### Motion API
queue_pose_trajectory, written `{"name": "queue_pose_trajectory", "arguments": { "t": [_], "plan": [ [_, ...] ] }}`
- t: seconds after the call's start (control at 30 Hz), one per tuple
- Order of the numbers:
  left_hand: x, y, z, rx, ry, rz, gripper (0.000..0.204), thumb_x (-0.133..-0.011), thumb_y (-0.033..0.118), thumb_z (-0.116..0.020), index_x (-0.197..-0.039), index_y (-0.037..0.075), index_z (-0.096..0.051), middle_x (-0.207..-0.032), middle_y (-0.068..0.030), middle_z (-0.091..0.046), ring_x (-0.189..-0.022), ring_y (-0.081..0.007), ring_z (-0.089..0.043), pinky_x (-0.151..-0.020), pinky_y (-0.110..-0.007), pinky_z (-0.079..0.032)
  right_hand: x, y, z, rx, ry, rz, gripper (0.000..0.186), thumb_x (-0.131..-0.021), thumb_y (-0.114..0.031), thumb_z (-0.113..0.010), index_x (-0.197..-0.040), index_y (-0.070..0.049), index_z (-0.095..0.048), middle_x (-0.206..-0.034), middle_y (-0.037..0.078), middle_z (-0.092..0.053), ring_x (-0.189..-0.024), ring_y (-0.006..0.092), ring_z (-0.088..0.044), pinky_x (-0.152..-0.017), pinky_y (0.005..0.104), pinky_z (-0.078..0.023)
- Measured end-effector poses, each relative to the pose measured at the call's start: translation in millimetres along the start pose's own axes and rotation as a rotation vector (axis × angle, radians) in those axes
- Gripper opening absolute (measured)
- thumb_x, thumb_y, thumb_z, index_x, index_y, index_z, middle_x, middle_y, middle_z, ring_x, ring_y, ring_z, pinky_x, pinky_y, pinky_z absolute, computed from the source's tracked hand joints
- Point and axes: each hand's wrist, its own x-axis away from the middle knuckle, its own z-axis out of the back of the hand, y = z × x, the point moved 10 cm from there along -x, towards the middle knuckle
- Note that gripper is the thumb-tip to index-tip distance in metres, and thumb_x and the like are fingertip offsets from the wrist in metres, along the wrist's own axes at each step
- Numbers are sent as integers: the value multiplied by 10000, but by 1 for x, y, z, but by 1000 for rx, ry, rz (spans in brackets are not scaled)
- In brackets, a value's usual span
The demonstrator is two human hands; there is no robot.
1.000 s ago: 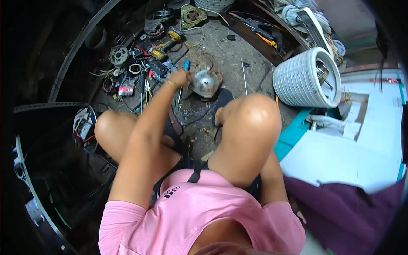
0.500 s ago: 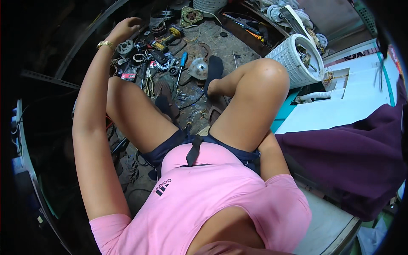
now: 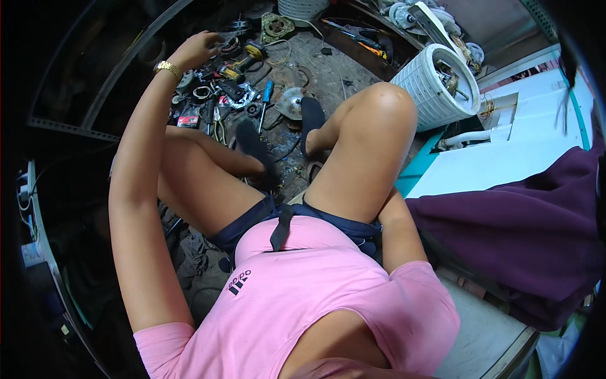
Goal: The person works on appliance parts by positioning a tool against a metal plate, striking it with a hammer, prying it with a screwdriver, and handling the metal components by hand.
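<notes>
My left hand (image 3: 197, 50), with a gold-coloured watch (image 3: 168, 68) on its wrist, reaches over a heap of tools and machine parts at the far left. Its fingers look stretched out, and I see nothing held in them. Just right of the fingertips lies a round dark part (image 3: 231, 48). A yellow and black power drill (image 3: 254, 55) rests beyond it. Nearer to me are a blue-handled screwdriver (image 3: 267, 92), pliers (image 3: 219, 128) and a small red packet (image 3: 187, 120). My right forearm (image 3: 404, 230) passes behind my right thigh, which hides the right hand.
A round metal disc (image 3: 291, 104) lies on the floor by my right foot. To the right, a white slatted basket (image 3: 429, 88) holding metal parts stands on a white and teal panel (image 3: 486, 164). Purple cloth (image 3: 511, 234) drapes nearby. A metal frame (image 3: 76, 126) edges the left.
My left hand has moved slightly right over the parts. My left foot has shifted forward and now covers the sandal. The view has shifted a little; the right forearm stays behind the thigh.
</notes>
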Motion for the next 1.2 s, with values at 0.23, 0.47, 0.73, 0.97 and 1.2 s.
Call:
{"name": "queue_pose_trajectory", "arguments": {
  "t": [0.23,0.47,0.73,0.97,1.2],
  "plan": [
    [-74,30,-55,17,-121,-71,353,-897,202,-679,-1223,65,-670,-1181,-172,-677,-1093,-321,-653,-949,-396,-515,-14,7,18,-48,65,-32,439,-886,-195,-685,-1269,-13,-575,-1030,204,-692,-974,334,-674,-868,425,-512],
    [-122,45,-153,141,-194,-108,363,-898,257,-678,-1211,73,-679,-1137,-195,-708,-1069,-345,-676,-938,-434,-527,45,81,-17,141,41,-152,446,-876,-187,-695,-1268,-12,-574,-1026,206,-693,-979,338,-675,-865,423,-513],
    [-118,-8,-265,186,-211,113,348,-847,280,-668,-1140,101,-719,-1050,-184,-715,-991,-359,-681,-873,-440,-535,38,107,-26,228,60,-172,456,-864,-179,-706,-1266,-10,-573,-1023,209,-694,-985,343,-676,-862,420,-513],
    [-115,-64,-416,188,-469,484,314,-867,229,-629,-1100,47,-735,-1118,-238,-703,-1058,-385,-681,-951,-463,-521,42,117,-25,286,24,-223,464,-854,-171,-716,-1265,-9,-572,-1019,212,-695,-990,347,-677,-859,418,-514],
    [-84,-134,-485,178,-287,749,405,-884,238,-651,-1219,13,-622,-1244,-239,-639,-1131,-419,-635,-970,-493,-511,40,54,-58,199,-380,-290,473,-844,-163,-725,-1263,-8,-570,-1016,214,-696,-995,351,-678,-856,415,-514]
  ]
}}
